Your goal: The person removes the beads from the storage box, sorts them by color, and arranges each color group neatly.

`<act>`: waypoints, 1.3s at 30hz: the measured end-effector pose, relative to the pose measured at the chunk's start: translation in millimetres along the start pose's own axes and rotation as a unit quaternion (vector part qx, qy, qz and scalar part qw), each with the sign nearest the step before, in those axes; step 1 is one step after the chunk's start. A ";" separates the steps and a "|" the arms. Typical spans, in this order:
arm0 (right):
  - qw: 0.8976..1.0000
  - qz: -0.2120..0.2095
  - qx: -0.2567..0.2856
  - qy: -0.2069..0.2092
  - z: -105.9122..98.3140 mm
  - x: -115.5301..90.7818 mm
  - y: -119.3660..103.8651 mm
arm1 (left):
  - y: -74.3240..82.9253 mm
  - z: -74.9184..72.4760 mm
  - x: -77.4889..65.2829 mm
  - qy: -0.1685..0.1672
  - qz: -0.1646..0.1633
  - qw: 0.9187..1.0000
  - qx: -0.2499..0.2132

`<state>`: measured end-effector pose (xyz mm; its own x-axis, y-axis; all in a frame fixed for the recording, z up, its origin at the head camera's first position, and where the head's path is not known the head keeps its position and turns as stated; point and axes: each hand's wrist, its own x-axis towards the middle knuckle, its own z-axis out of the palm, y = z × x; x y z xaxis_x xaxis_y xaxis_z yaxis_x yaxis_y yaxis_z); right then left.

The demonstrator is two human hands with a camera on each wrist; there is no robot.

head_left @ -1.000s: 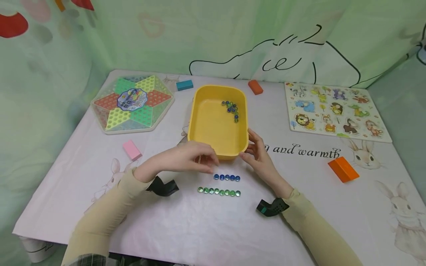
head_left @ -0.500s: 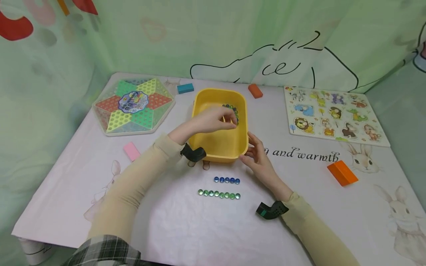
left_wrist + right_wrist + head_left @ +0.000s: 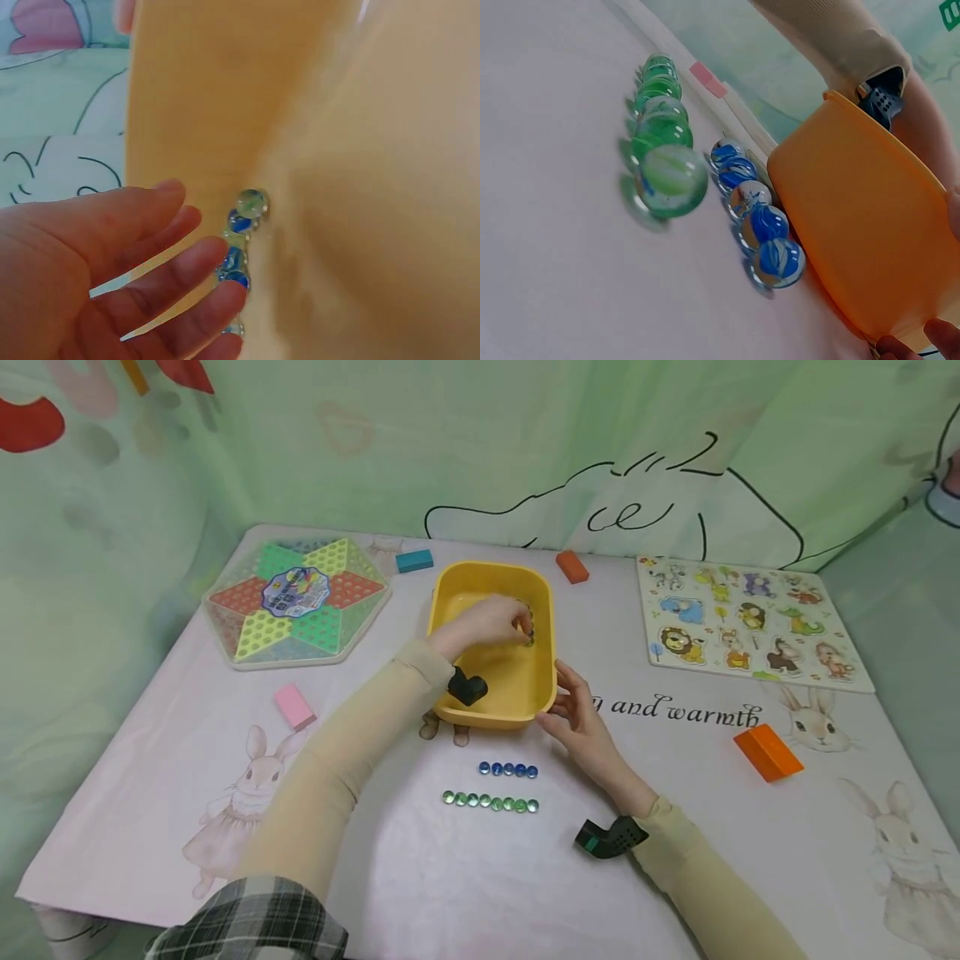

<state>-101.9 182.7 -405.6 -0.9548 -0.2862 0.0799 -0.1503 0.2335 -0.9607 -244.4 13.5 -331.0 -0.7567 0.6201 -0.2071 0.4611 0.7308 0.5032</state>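
My left hand (image 3: 491,620) is inside the yellow tub (image 3: 516,689), its fingers loosely bent beside a small heap of marbles. In the left wrist view these blue and green glass marbles (image 3: 234,259) lie along the tub's wall, right at the fingertips, with nothing between thumb and fingers. My right hand (image 3: 588,731) holds the tub's near right corner, thumb on the front and fingers along the side. In front of the tub, a row of blue marbles (image 3: 509,770) lies on the table, with a longer row of green marbles (image 3: 485,801) nearer me.
A Chinese checkers board (image 3: 296,597) is at the back left and an animal puzzle board (image 3: 750,618) at the right. Around the tub lie a blue block (image 3: 414,561), a red block (image 3: 572,567), a pink block (image 3: 295,707) and an orange block (image 3: 768,752).
My left hand has moved from the tub's near edge into it, over to the marbles at its right side. The right hand stays at the corner, and both table rows are unchanged.
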 end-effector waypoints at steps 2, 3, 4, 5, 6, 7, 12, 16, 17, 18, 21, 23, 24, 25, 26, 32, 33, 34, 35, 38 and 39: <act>1.000 -0.002 -0.005 0.000 0.0 -0.3 0.1 | 2.0 1.1 1.4 -0.021 -0.009 1.000 0.016; 1.000 -0.003 -0.007 0.001 -0.1 -0.3 0.1 | 2.9 1.8 2.2 -0.032 -0.013 0.999 0.026; 1.000 -0.004 -0.008 0.001 -0.2 -0.2 0.0 | 3.9 2.3 3.0 -0.044 -0.018 0.998 0.034; 1.000 -0.004 -0.010 0.001 -0.3 -0.4 -0.3 | 4.8 3.2 4.0 -0.055 -0.023 0.997 0.042; 1.000 -0.004 -0.010 0.002 -0.4 -0.3 -0.4 | 5.5 4.0 4.7 -0.063 -0.028 0.996 0.049; 1.000 -0.005 -0.010 0.002 -0.5 -0.1 -0.5 | 5.8 4.9 6.0 -0.070 -0.033 0.995 0.057; 1.000 -0.003 -0.006 0.002 -0.6 0.2 -1.5 | 6.1 8.6 9.6 -0.080 -0.047 0.992 0.083; 1.000 0.001 -0.005 0.003 -0.4 0.7 -2.6 | 5.8 11.6 10.3 -0.071 -0.040 0.992 0.097; 1.000 0.002 -0.005 0.003 -0.4 0.8 -2.6 | 5.9 12.7 10.5 -0.067 -0.035 0.992 0.101; 1.000 0.002 -0.004 0.002 -0.4 0.9 -2.7 | 6.3 13.5 10.6 -0.065 -0.032 0.992 0.105; 1.000 0.002 -0.004 0.001 -0.3 1.1 -2.4 | 8.3 16.3 11.8 -0.059 -0.018 0.991 0.118; 1.000 0.000 -0.004 0.001 -0.3 1.2 -2.0 | 10.1 18.3 12.7 -0.058 -0.010 0.990 0.125; 1.000 0.000 -0.004 0.001 -0.3 1.2 -1.8 | 11.2 19.1 12.9 -0.058 -0.009 0.990 0.127; 1.000 -0.001 -0.005 0.001 -0.3 1.2 -1.6 | 12.2 20.0 13.1 -0.059 -0.009 0.990 0.128; 1.000 -0.002 -0.004 0.001 -0.2 1.3 -1.2 | 13.3 20.7 12.9 -0.059 -0.009 0.990 0.128; 1.000 -0.005 -0.003 -0.001 0.1 1.2 0.6 | 16.5 21.7 10.0 -0.056 -0.042 0.990 0.125; 1.000 -0.006 -0.003 -0.001 0.1 1.1 0.7 | 16.8 21.3 9.4 -0.055 -0.045 0.990 0.123; 1.000 -0.006 -0.003 -0.001 0.0 1.1 1.0 | 17.3 20.6 8.6 -0.054 -0.046 0.990 0.122; 1.000 -0.006 -0.003 -0.001 -0.1 0.9 1.0 | 17.7 19.8 7.7 -0.055 -0.044 0.990 0.119; 1.000 -0.005 -0.002 0.000 -0.5 0.9 1.5 | 19.4 15.5 4.0 -0.053 -0.027 0.993 0.103; 1.000 -0.004 -0.002 -0.001 -0.5 0.8 1.6 | 20.1 13.4 2.4 -0.051 -0.019 0.994 0.097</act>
<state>-103.0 183.3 -407.0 -0.9532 -0.2893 0.0879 -0.1598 0.2352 -0.9587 -230.7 33.5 -332.6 -0.7289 0.6095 -0.3118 0.5210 0.7893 0.3249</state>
